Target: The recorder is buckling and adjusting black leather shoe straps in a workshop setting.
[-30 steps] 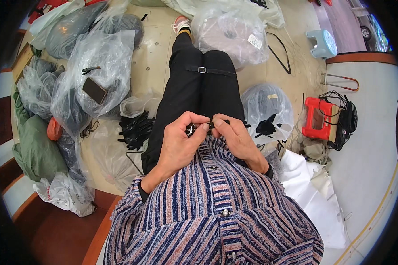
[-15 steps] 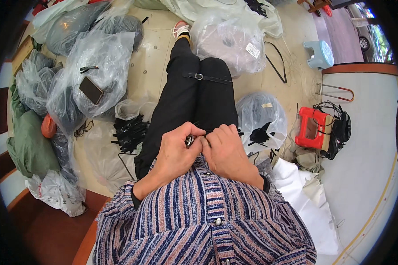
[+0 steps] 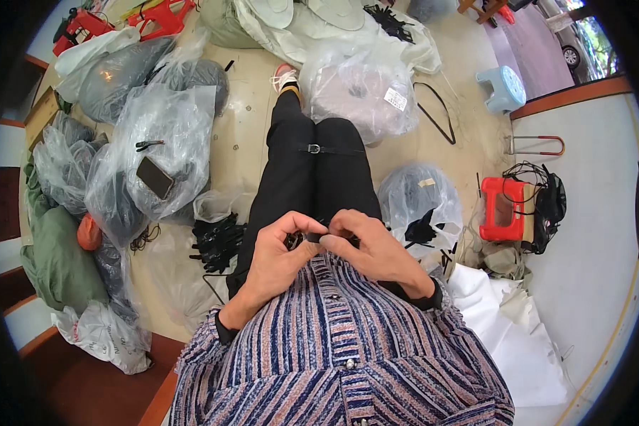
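Note:
My left hand (image 3: 277, 257) and my right hand (image 3: 368, 248) meet over my lap, thumbs and fingertips pinched together. Between them shows a short bit of black strap (image 3: 313, 237). Something shiny and metallic, perhaps a buckle, peeks out within my left hand, mostly covered by the fingers. Across my black trousers at the knees lies another black strap with a silver buckle (image 3: 314, 149). To the left of my thigh a bundle of black straps (image 3: 219, 243) sits in a plastic bag, and more black straps (image 3: 420, 231) lie on a clear bag at the right.
Clear bags with dark contents fill the left, with a phone (image 3: 155, 177) on top. A wrapped bundle (image 3: 358, 92) lies past my knees. On the right are a red stool (image 3: 491, 231), a blue stool (image 3: 502, 89) and white sheeting (image 3: 497, 326).
The whole view has tilted, so things sit lower in the picture. My right fingers have lifted and arched, and the black strap shows more plainly between my hands.

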Available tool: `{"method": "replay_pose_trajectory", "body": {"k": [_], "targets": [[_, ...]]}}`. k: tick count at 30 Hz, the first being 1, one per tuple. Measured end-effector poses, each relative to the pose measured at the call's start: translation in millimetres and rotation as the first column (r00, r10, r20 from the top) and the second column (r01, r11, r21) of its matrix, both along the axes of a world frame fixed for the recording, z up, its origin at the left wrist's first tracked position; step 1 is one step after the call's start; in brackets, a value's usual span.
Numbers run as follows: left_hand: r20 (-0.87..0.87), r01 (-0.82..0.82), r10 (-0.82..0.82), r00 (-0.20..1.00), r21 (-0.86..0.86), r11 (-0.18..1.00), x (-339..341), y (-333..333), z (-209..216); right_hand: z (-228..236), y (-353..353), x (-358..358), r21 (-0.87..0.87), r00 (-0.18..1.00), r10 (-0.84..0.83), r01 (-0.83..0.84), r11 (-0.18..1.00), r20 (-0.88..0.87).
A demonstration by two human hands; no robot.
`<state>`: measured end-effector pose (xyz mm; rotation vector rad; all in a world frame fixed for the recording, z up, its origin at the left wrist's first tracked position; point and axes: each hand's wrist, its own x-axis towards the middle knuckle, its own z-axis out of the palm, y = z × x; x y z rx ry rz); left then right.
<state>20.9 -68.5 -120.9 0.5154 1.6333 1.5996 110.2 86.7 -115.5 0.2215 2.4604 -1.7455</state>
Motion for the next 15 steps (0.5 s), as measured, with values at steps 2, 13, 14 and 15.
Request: {"method": "replay_pose_trajectory", "body": {"k": [2,13,14,15], "targets": [[0.034,-0.014,0.015,0.999,-0.033,0.999,2,2,7,-5,6,-2,-0.270,0.992,0.040,-0.006,0.963,0.123],[0.135,-0.032,0.012,0.991,0.144,0.989,-16,8,-17,-22,-1,-10,-0.956,0.990,-0.095,0.127,0.263,0.105],[0.254,-0.047,0.005,0.967,0.158,0.986,-15,13,-12,-22,-2,-11,-0.923,0.982,-0.086,0.188,0.335,0.169],[0.256,-0.050,0.009,0.967,0.154,0.987,-15,9,-11,-21,-4,-11,-0.881,0.969,-0.081,0.244,0.406,0.232]]}}
